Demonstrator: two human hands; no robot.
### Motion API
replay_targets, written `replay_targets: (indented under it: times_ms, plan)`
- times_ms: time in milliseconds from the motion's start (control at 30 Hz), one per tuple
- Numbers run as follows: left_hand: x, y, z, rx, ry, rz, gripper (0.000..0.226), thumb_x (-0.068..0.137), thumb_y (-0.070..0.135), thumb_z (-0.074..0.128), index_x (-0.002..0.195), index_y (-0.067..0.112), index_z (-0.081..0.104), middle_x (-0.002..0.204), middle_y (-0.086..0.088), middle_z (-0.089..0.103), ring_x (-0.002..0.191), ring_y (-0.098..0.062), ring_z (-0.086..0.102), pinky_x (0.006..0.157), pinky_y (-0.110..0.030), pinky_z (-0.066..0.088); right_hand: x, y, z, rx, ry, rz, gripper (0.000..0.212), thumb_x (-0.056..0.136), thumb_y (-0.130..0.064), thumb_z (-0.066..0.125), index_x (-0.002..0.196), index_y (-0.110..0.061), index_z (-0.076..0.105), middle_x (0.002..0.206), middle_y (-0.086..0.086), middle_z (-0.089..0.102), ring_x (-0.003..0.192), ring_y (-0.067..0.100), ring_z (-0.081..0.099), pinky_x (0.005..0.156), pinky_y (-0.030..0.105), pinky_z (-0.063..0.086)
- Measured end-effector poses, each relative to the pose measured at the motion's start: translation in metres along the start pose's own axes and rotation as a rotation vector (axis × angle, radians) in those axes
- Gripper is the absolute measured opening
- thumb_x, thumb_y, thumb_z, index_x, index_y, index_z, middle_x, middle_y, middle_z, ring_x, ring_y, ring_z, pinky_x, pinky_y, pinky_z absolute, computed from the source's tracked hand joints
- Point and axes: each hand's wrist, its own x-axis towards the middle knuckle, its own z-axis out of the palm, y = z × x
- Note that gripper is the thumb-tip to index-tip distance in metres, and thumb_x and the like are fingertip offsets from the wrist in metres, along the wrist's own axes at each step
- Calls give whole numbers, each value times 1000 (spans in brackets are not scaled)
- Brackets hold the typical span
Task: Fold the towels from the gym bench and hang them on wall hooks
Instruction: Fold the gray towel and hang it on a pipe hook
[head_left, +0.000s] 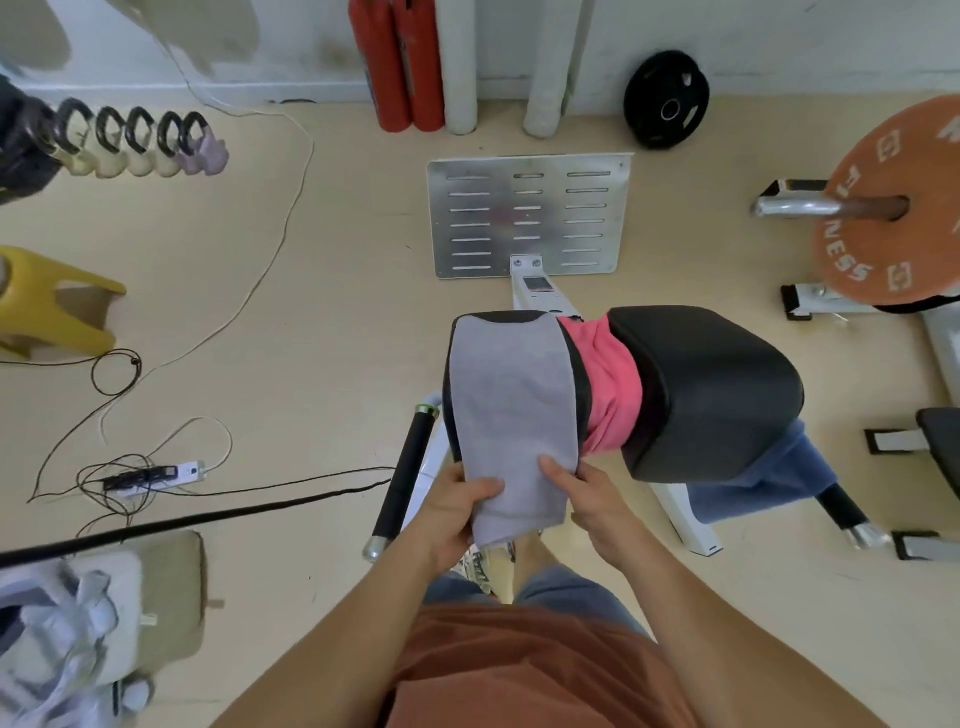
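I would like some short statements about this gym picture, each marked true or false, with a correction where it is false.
1. Both the left hand and the right hand hold the grey towel. True.
2. The pink towel lies flat on the floor. False: it sits between the two black pads, beside the larger black pad.
3. A blue towel hangs below the larger black pad. True.
4. The black weight plate is mounted on a bar. False: it leans against the wall; the orange weight plate is the one on a bar.
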Motion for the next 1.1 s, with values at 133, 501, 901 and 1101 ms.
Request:
replay_targets:
  times_ms: [133,501,901,1101]
  plan:
    - [-8,-2,-6,302,156,76,32,86,15,68,110,10,48,102,-14,65,74,-21,63,52,-26,50,-10,7,-6,-58,93,-30,37,85,-28,70,111,-1,66,107,11,71,90,23,69,66,25,51]
    - [-42,16,16,1494,35,897,66,65,58,66,123,34,47,124,12,50,115,-8,42,95,-25,35,-49,-27,14,315,-8,119,13,99,-6,43,90,-11,51,65,7,46,34,4,36,30,13,23]
    - [-30,72,47,1531,-480,313,14,92,17,55,105,19,61,92,0,63,78,-17,53,75,-26,45,-23,-65,-21,-72,-119,287,40,82,-51,65,101,-16,68,98,5,71,96,20,63,84,35,50]
    - [-24,102,43,1297,-463,83,33,98,15,49,131,15,50,113,3,56,98,-10,52,74,-2,40,2,-69,-12,-187,-51,320,34,81,-40,68,102,-14,62,92,6,69,94,21,63,80,39,49]
